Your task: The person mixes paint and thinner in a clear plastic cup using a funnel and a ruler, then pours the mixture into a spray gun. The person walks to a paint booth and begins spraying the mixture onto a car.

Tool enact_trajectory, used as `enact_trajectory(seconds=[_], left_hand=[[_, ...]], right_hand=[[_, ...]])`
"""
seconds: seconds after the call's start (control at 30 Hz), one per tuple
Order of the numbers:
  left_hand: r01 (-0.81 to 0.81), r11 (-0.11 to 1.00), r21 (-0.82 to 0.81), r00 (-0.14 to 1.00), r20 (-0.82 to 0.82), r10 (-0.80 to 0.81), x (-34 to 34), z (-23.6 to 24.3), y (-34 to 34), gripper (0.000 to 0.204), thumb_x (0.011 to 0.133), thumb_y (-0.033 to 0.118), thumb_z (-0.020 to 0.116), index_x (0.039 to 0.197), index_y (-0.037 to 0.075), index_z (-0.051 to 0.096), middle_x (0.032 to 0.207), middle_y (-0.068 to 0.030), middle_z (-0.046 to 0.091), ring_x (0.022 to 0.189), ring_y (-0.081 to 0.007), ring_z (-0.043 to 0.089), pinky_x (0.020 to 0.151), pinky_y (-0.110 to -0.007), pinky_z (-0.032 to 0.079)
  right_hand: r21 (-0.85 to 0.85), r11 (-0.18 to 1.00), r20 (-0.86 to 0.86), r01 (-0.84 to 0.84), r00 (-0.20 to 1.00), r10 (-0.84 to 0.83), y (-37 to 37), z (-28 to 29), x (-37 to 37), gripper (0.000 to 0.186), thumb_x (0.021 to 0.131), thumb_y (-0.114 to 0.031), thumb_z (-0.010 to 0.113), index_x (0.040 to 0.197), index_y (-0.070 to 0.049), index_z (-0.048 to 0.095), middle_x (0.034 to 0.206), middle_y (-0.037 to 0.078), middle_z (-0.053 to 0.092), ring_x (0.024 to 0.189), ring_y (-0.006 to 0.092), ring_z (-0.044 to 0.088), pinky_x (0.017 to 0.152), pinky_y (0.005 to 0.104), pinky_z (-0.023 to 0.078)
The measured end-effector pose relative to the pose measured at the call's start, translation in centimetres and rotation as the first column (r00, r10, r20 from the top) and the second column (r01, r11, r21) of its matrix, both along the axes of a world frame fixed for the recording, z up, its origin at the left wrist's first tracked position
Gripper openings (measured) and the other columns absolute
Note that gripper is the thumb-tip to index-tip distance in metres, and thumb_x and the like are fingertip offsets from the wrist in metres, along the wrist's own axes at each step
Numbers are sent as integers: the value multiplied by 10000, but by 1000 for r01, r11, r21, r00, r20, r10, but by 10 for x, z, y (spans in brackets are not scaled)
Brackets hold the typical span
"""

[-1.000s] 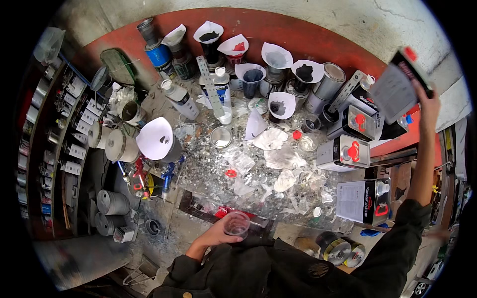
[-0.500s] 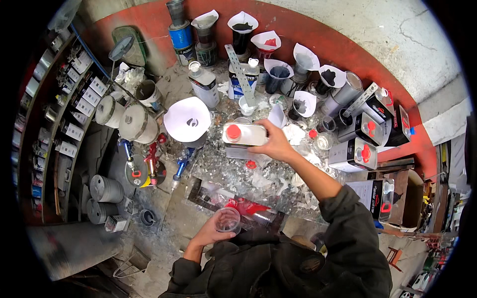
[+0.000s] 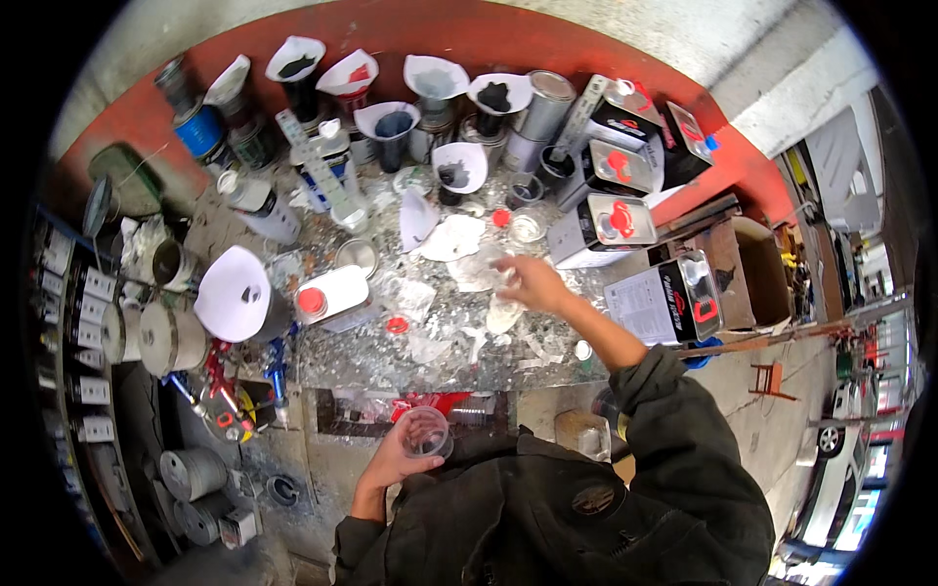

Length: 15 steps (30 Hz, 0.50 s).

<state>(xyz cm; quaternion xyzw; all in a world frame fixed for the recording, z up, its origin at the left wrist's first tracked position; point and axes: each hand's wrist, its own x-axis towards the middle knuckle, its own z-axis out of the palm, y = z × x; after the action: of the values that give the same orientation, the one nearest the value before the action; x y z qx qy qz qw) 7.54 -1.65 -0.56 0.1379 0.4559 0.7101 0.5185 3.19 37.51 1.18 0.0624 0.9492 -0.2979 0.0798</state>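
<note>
Right hand (image 3: pixel 539 285) stretches over the counter (image 3: pixel 337 367), fingers partly curled at a crumpled translucent sheet (image 3: pixel 473 272); I cannot tell whether they grip it. Left hand (image 3: pixel 387 459) is wrapped around a clear plastic cup (image 3: pixel 426 433), its mouth turned up, in front of the counter's near edge and close to the person's dark jacket (image 3: pixel 557 518). A pale crumpled scrap (image 3: pixel 504 315) lies just below the right hand, and a white crumpled cloth (image 3: pixel 453 237) just beyond the sheet. Farther left, a red-capped rectangular can (image 3: pixel 344 291) stands near a loose red ring (image 3: pixel 397 324). More rectangular metal cans (image 3: pixel 578 240) stand to the right of the hand, near an open cardboard box (image 3: pixel 757 276). Along the red panel (image 3: pixel 449 34) at the back, white paper cones (image 3: pixel 437 76) sit in cups and cans. Spray guns (image 3: pixel 277 376) hang at the counter's left end, below a cone-topped dark container (image 3: pixel 277 311).
</note>
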Motion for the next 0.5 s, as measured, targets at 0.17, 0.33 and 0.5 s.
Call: enact_trajectory(seconds=[0.17,0.33,0.5], left_hand=[[86,995,-51,996,-7,-87,-11,7,21,719,669,-15,793,1279,23,416,1241,-102,519,1193,-202,494,1045,-348,366],[126,985,-118,991,-36,-131,-23,21,37,733,670,16,818,1281,25,412,1233,-87,525,1181,-188,495,1019,-334,388],[166,973,-162,985,-11,-170,-22,22,45,712,670,18,815,1266,25,425,1228,-92,533,1179,-196,498,1021,-354,388]], right_hand=[[111,971,-4,213,977,-214,-36,-32,57,608,691,-253,783,1238,-148,539,1160,166,533,981,348,595,812,440,500],[-96,914,-232,394,884,-405,-64,-65,26,306,759,-177,703,1036,-103,594,979,139,567,926,354,597,781,444,498],[-451,819,-210,354,850,-483,-89,-15,9,423,758,-193,688,1146,-81,564,1064,158,573,934,329,597,818,421,487]])
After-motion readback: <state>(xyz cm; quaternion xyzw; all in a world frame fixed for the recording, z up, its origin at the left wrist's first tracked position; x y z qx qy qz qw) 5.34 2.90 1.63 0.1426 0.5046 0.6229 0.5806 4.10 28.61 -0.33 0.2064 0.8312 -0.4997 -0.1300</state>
